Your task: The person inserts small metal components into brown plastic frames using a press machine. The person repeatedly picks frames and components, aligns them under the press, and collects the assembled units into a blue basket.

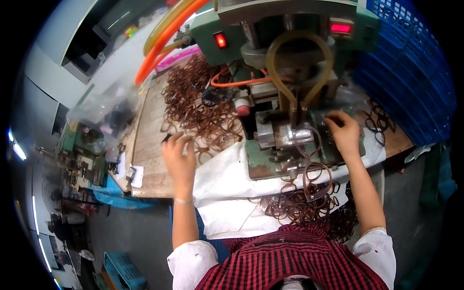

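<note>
Brown plastic eyeglass frames [191, 94] lie heaped at ten and six o'clock from the green metal press [258, 56], the finished share unclear, left hand [179, 158] fingers loosely spread, right hand [344, 136] fingers narrowed, its hold indiscernible.

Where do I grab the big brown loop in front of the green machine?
Probably pinch the brown loop by the right edge of its rim, coming from the right: the rim is thin and curved, its middle is open, and the right hand is on that side.
</note>
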Action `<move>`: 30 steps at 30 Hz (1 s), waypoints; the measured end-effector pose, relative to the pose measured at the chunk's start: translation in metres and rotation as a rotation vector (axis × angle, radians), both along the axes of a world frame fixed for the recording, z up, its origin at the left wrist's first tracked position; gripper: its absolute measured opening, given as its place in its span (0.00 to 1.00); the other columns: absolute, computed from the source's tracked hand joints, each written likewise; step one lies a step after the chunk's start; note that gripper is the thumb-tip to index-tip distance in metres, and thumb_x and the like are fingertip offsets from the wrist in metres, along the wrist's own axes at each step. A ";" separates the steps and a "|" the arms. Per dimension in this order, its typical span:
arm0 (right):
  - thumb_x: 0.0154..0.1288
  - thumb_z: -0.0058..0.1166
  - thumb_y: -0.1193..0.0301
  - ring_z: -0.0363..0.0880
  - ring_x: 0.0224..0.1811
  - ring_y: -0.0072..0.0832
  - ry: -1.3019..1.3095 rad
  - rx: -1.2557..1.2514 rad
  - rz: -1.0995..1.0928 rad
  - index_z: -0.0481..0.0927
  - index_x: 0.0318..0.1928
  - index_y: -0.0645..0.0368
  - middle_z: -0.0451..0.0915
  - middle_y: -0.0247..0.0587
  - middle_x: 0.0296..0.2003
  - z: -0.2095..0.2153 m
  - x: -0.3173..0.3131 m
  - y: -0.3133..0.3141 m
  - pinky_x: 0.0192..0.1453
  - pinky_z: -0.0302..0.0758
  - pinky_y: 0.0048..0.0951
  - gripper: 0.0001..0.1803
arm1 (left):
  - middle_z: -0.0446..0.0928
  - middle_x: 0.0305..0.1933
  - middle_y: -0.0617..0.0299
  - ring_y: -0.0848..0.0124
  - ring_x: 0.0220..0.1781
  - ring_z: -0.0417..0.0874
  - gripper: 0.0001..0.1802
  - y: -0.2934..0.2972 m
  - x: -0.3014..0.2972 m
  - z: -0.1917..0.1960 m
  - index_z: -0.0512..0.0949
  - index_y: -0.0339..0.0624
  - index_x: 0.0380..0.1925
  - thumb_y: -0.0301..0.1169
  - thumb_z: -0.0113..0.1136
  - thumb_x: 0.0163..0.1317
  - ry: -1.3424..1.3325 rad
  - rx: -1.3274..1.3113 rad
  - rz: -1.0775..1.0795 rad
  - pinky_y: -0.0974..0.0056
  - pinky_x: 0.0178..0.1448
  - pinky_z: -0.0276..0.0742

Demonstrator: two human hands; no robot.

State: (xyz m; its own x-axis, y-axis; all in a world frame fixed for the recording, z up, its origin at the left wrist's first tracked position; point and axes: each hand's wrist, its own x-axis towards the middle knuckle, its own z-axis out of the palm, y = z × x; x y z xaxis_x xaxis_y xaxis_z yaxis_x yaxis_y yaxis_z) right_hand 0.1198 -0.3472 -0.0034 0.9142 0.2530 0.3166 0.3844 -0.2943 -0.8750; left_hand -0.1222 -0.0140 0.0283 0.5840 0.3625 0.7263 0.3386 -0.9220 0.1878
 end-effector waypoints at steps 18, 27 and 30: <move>0.55 0.62 0.78 0.82 0.39 0.23 0.059 0.244 0.277 0.77 0.50 0.66 0.84 0.39 0.36 0.068 -0.043 0.022 0.48 0.75 0.25 0.20 | 0.78 0.37 0.54 0.61 0.39 0.77 0.08 -0.020 0.081 -0.087 0.82 0.36 0.32 0.31 0.64 0.59 -0.044 -0.431 -0.015 0.62 0.46 0.73; 0.54 0.62 0.78 0.80 0.38 0.22 0.150 0.434 0.333 0.71 0.55 0.67 0.83 0.40 0.31 0.064 -0.051 0.042 0.48 0.73 0.25 0.26 | 0.78 0.43 0.53 0.66 0.42 0.82 0.06 -0.100 0.067 0.038 0.71 0.35 0.46 0.24 0.50 0.72 -0.778 -0.853 -0.915 0.63 0.51 0.82; 0.54 0.62 0.79 0.80 0.40 0.22 0.241 0.485 0.329 0.69 0.57 0.68 0.83 0.39 0.32 0.069 -0.060 0.047 0.50 0.73 0.25 0.28 | 0.79 0.42 0.52 0.66 0.41 0.82 0.06 -0.119 0.081 0.079 0.71 0.34 0.45 0.24 0.50 0.71 -0.682 -0.643 -0.904 0.62 0.48 0.83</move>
